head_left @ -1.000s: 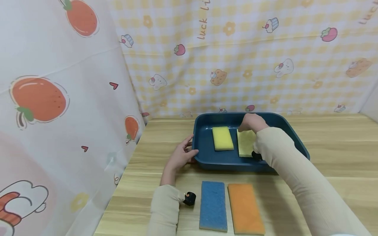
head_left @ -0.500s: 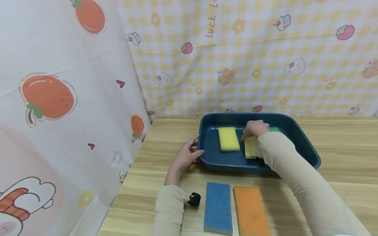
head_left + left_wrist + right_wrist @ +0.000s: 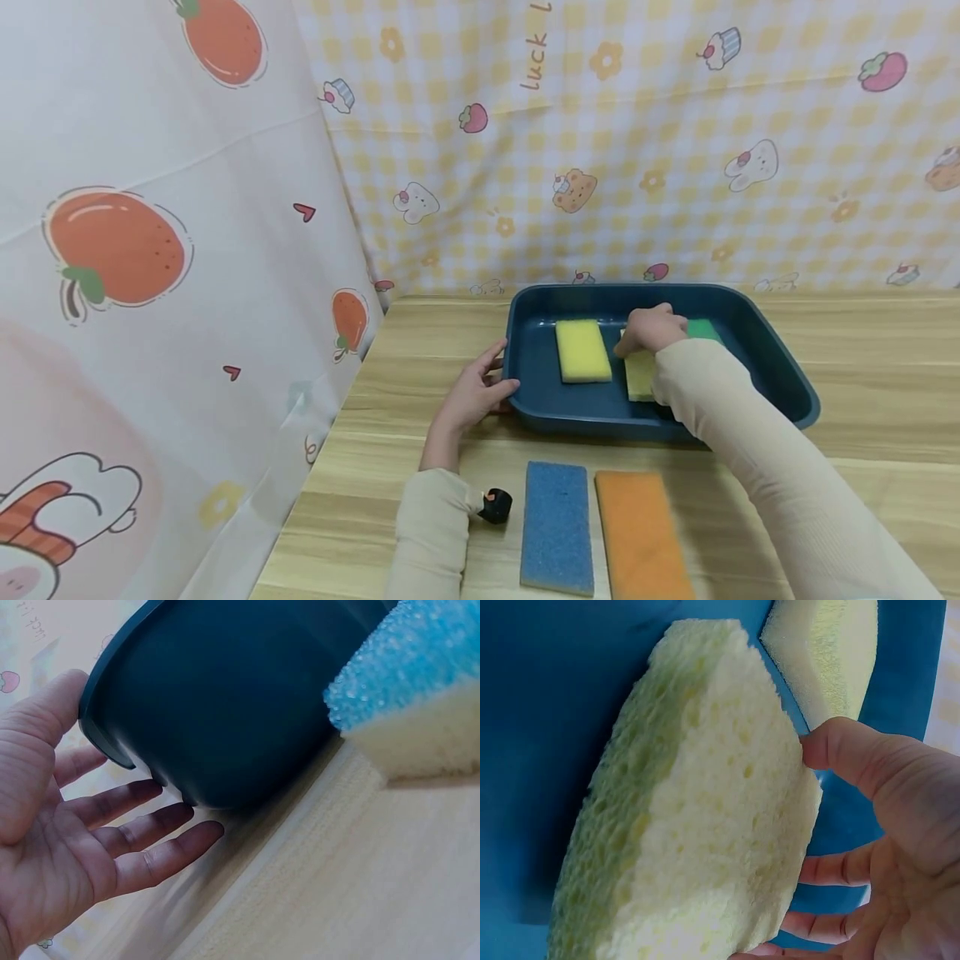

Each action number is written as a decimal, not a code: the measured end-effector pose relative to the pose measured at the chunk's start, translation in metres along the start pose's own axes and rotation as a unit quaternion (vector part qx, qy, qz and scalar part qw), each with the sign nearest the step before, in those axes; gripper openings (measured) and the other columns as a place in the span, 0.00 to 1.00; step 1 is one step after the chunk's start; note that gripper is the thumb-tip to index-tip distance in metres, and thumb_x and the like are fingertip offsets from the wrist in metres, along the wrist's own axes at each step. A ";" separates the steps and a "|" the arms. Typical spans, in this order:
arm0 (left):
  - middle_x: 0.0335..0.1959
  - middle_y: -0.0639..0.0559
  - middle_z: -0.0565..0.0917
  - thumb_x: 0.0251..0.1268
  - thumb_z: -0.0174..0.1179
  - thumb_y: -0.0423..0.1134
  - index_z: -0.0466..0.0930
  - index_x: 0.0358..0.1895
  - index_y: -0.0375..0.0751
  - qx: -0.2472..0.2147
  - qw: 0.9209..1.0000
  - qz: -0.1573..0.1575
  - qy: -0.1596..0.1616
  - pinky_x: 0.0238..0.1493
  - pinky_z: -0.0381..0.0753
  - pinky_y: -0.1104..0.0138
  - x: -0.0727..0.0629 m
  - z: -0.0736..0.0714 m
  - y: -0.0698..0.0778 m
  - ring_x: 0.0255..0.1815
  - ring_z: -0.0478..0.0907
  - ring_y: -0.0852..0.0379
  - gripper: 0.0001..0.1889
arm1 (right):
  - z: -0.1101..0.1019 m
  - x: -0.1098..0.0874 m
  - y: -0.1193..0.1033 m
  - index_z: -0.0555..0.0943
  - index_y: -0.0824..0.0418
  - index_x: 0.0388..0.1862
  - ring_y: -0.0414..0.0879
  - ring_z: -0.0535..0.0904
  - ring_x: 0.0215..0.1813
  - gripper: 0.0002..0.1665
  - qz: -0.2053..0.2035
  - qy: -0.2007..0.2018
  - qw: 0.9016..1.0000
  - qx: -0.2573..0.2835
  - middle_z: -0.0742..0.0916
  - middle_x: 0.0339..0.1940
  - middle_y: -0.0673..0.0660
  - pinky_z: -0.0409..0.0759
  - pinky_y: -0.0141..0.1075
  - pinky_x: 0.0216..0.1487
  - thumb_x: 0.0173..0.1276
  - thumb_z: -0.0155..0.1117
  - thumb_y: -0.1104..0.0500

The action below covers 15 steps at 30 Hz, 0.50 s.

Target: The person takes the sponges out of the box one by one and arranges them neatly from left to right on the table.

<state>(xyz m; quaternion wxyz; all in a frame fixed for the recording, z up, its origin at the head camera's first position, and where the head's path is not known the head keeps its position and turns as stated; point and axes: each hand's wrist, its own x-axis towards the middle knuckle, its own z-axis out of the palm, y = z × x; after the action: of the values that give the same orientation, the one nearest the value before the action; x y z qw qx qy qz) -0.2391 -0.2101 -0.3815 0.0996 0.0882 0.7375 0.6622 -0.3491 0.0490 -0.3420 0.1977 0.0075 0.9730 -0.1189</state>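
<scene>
My left hand [image 3: 471, 398] rests against the left end of a dark blue tray [image 3: 525, 329], fingers fairly straight. In the left wrist view its thumb touches the rim and the fingertips lie along the outer wall. Inside the tray, my right hand [image 3: 651, 330] holds a pale yellow sponge [image 3: 639, 377] by its edges, thumb on the left side. The right wrist view shows this pale sponge [image 3: 720, 795] close up, thumb and fingers at its edge. Left of it lies a brighter yellow sponge [image 3: 583, 352]. A green sponge [image 3: 703, 329] is partly hidden behind the right hand and sleeve.
On the wooden table [image 3: 405, 333] in front of the tray lie a blue sponge [image 3: 557, 527] and an orange sponge [image 3: 645, 533], side by side. A patterned cloth [image 3: 450, 200] hangs behind the table and another at its left.
The view has shifted, so everything sits further right in the picture. My right hand has drawn slightly nearer within the tray, and the green sponge now shows beside it. The left hand stays at the rim.
</scene>
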 end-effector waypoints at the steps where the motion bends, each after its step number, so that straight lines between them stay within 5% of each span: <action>1: 0.64 0.34 0.59 0.60 0.54 0.31 0.48 0.71 0.46 0.001 1.000 0.001 -0.002 0.42 0.77 0.50 -0.001 0.001 0.003 0.58 0.66 0.39 0.36 | 0.000 -0.001 0.000 0.71 0.72 0.51 0.69 0.57 0.42 0.33 0.002 -0.001 1.000 0.001 0.59 0.42 0.76 0.70 0.53 0.39 0.56 0.62 0.48; 6: 0.64 0.33 0.59 0.61 0.53 0.30 0.47 0.71 0.44 0.009 1.000 -0.001 -0.005 0.43 0.77 0.49 -0.008 0.003 0.014 0.59 0.65 0.38 0.36 | -0.004 -0.003 -0.002 0.70 0.73 0.51 0.69 0.58 0.42 0.35 0.011 -0.008 1.000 0.011 0.59 0.41 0.74 0.71 0.53 0.40 0.56 0.61 0.47; 15: 0.63 0.33 0.61 0.60 0.53 0.29 0.48 0.71 0.44 0.001 1.000 0.001 -0.003 0.43 0.77 0.49 -0.006 0.004 0.012 0.56 0.68 0.41 0.36 | -0.016 -0.010 -0.003 0.70 0.71 0.51 0.67 0.60 0.43 0.35 0.013 0.007 1.000 0.005 0.65 0.40 0.72 0.69 0.53 0.43 0.56 0.60 0.45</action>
<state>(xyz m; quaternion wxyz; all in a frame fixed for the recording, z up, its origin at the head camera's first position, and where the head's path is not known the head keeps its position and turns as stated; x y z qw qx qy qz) -0.2318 -0.2065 -0.3700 0.1010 0.0913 0.7376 0.6613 -0.3464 0.0506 -0.3229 0.1927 0.0218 0.9735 -0.1212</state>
